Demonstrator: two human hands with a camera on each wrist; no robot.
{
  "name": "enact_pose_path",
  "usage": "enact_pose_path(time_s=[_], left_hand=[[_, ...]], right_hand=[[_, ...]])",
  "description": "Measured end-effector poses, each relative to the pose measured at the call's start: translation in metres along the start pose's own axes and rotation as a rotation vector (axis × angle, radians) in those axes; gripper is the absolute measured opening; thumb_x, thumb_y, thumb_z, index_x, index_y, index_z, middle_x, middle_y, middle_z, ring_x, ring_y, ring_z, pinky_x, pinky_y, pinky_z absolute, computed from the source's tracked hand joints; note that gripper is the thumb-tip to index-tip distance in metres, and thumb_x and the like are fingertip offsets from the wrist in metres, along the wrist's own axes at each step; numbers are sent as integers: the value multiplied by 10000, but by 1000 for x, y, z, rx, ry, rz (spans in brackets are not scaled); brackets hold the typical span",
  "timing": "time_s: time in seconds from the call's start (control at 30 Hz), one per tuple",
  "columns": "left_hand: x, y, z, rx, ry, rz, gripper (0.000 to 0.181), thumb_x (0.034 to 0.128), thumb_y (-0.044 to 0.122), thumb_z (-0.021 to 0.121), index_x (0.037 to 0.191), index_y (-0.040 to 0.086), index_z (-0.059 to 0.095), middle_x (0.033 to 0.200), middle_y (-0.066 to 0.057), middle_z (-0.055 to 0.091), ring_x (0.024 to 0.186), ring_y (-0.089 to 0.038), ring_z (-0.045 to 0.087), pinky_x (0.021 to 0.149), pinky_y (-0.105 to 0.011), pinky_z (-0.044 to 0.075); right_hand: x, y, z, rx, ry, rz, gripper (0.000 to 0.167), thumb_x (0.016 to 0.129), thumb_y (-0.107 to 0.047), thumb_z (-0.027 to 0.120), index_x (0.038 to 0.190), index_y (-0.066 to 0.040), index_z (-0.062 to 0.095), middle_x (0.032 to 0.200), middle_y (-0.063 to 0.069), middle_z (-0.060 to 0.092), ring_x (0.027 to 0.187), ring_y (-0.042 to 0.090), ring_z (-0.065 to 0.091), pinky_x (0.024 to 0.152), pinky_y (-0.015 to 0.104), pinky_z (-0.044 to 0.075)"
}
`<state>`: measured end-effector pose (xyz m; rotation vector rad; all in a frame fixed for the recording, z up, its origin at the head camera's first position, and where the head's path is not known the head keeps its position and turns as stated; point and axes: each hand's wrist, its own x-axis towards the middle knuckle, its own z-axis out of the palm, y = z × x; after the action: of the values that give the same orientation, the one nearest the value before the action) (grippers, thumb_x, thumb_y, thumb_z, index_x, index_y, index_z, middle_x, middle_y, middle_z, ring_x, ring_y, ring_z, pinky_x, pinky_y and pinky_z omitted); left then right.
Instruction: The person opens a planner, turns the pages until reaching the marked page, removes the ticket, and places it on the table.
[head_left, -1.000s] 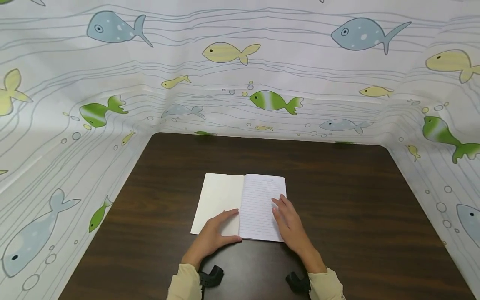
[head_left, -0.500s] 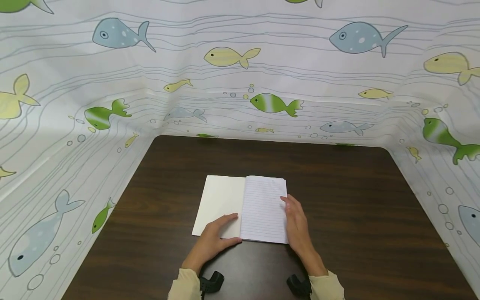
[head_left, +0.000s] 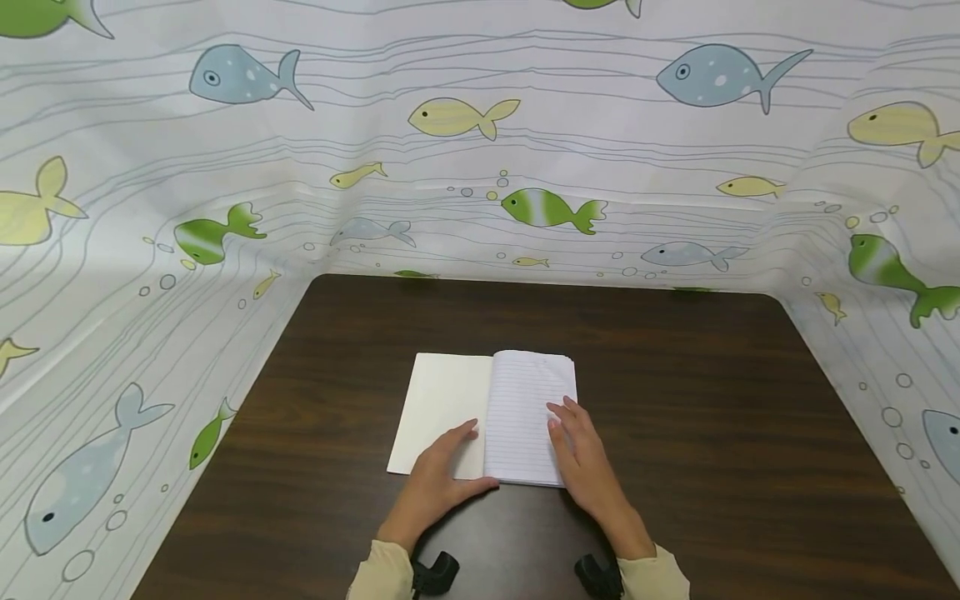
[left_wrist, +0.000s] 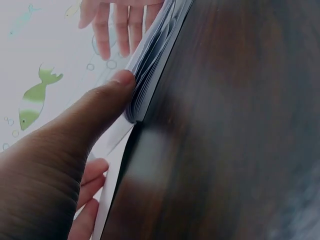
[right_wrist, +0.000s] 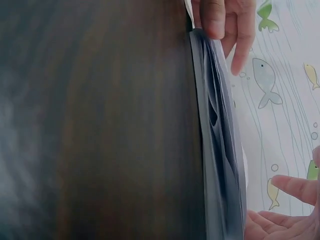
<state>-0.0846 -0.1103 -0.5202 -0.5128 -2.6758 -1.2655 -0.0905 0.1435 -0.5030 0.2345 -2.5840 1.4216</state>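
Note:
An open notebook lies on the table, its blank left side (head_left: 446, 396) pale cream and its right page (head_left: 521, 425) white with ruled lines. My left hand (head_left: 435, 483) rests at the lower left side, fingers on the cream side and thumb stretched along the near edge by the spine. In the left wrist view that thumb (left_wrist: 107, 97) touches the end of the page stack. My right hand (head_left: 588, 467) lies over the right part of the ruled page, fingers relaxed; whether they press it I cannot tell. The right wrist view shows its fingers (right_wrist: 295, 190) spread beside the page stack (right_wrist: 220, 140).
The dark wood-look table (head_left: 697, 400) extends around the notebook. White fish-print cloth (head_left: 465, 158) walls off the back and both sides. A black wrist mount (head_left: 437, 575) sits below my left hand, another mount (head_left: 597, 577) below my right.
My right hand went out to the ruled page's right edge, then came back left over the page. My left thumb has slid a little right past the spine. The notebook stays open.

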Motion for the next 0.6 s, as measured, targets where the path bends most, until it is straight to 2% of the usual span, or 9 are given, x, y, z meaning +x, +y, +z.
enact_pose_path(time_s=[0.13, 0.33, 0.5, 0.6], left_hand=[[1, -4, -1, 4, -1, 32, 829, 691, 295, 982, 1406, 80, 621, 1221, -14, 727, 1196, -216, 663, 1009, -436, 528], [1, -8, -4, 17, 10, 75, 737, 703, 272, 973, 1346, 87, 664, 1218, -34, 721, 1114, -219, 690, 884, -414, 568], [0, -8, -6, 8, -3, 105, 734, 725, 257, 966, 1365, 89, 648, 1224, -50, 715, 1091, -196, 685, 862, -388, 567], [0, -7, -7, -7, -11, 135, 730, 745, 232, 956, 1382, 81, 632, 1247, -62, 708, 1119, -194, 677, 884, -398, 567]], right_hand=[[-1, -1, 2, -6, 16, -10, 389, 1100, -231, 502, 1386, 5, 621, 1532, 270, 445, 1417, 482, 427, 1117, 682, 351], [0, -1, 0, 12, 107, -23, 375, 1110, -173, 457, 1380, 42, 604, 1526, 290, 430, 1395, 484, 440, 1097, 689, 360], [-1, -1, -3, 73, 158, 16, 445, 1127, -191, 391, 1494, 45, 475, 1559, 277, 388, 1431, 457, 398, 1137, 678, 312], [-3, -3, -4, 101, 128, 46, 496, 1140, -224, 338, 1574, 13, 368, 1608, 224, 368, 1480, 396, 365, 1177, 634, 278]])
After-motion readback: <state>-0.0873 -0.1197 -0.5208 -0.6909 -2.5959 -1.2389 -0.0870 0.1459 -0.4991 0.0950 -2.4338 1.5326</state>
